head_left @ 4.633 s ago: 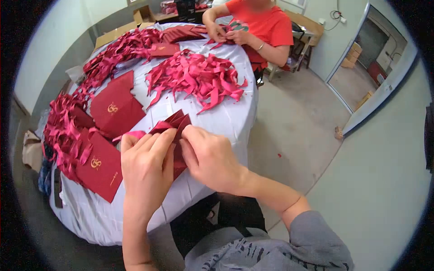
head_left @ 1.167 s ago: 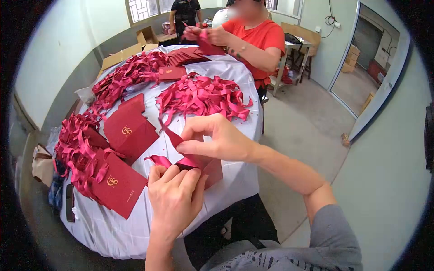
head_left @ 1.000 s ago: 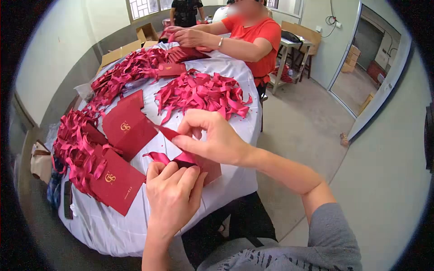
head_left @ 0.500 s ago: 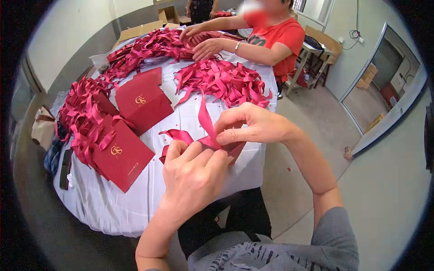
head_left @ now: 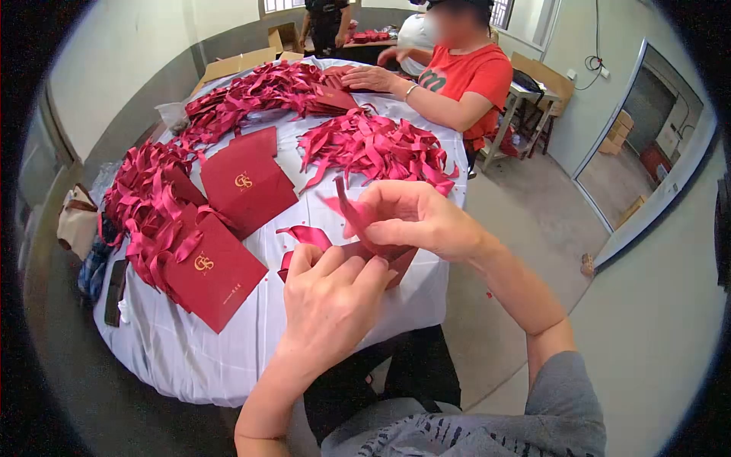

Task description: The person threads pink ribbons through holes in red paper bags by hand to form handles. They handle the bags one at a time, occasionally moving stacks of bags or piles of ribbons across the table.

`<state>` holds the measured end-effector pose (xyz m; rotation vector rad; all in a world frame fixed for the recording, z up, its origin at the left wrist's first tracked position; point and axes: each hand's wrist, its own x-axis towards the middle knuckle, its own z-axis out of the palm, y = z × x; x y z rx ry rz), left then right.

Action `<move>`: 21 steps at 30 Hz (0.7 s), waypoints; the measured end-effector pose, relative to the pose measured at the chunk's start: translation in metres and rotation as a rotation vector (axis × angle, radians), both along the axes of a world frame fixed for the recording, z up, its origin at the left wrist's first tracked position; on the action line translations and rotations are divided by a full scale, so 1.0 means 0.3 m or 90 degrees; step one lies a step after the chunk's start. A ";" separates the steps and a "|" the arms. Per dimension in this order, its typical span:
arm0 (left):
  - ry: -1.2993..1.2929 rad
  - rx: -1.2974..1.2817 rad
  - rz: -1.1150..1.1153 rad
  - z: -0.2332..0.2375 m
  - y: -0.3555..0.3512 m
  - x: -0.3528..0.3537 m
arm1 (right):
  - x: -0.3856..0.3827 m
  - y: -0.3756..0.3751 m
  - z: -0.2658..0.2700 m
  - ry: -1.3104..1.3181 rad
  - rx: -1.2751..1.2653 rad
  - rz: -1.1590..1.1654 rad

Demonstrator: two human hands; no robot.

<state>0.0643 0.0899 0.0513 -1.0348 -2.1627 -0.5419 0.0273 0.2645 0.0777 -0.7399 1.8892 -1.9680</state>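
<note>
My left hand (head_left: 331, 301) presses down on a dark red card (head_left: 400, 263) at the near edge of the white-clothed round table (head_left: 228, 358). My right hand (head_left: 411, 217) pinches one end of a pink-red ribbon (head_left: 346, 209) above the card, and the ribbon's other loop (head_left: 308, 234) lies on the cloth to the left of my fingers. Most of the card is hidden under my hands.
Red envelopes with gold logos (head_left: 213, 270) (head_left: 247, 183) lie left of my hands beside ribbon-tied stacks (head_left: 145, 206). A loose ribbon pile (head_left: 377, 148) sits mid-table. A person in a red shirt (head_left: 472, 72) works at the far side. A doorway (head_left: 647, 145) is at right.
My right hand has brought the ribbon end down from upright toward the card. The person opposite has drawn one arm back. The view has shifted slightly.
</note>
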 end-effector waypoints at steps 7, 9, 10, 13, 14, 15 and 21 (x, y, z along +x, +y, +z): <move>0.033 0.008 -0.001 -0.010 0.006 -0.024 | 0.005 0.009 -0.022 0.032 -0.141 0.001; 0.034 0.004 -0.004 -0.010 0.004 -0.026 | 0.008 0.009 -0.014 0.032 -0.092 -0.028; 0.030 -0.001 -0.002 -0.009 0.002 -0.027 | 0.002 0.013 -0.019 0.057 -0.091 -0.043; 0.025 -0.004 0.001 -0.006 0.005 -0.026 | 0.006 0.007 -0.016 0.103 -0.113 -0.081; 0.021 -0.002 0.002 -0.005 0.007 -0.026 | 0.001 0.004 -0.022 0.121 -0.140 -0.080; 0.025 -0.003 -0.008 -0.004 0.010 -0.025 | -0.004 0.004 -0.025 0.142 -0.166 -0.081; 0.011 -0.005 -0.002 -0.005 0.007 -0.021 | 0.000 0.007 -0.009 0.138 -0.142 -0.036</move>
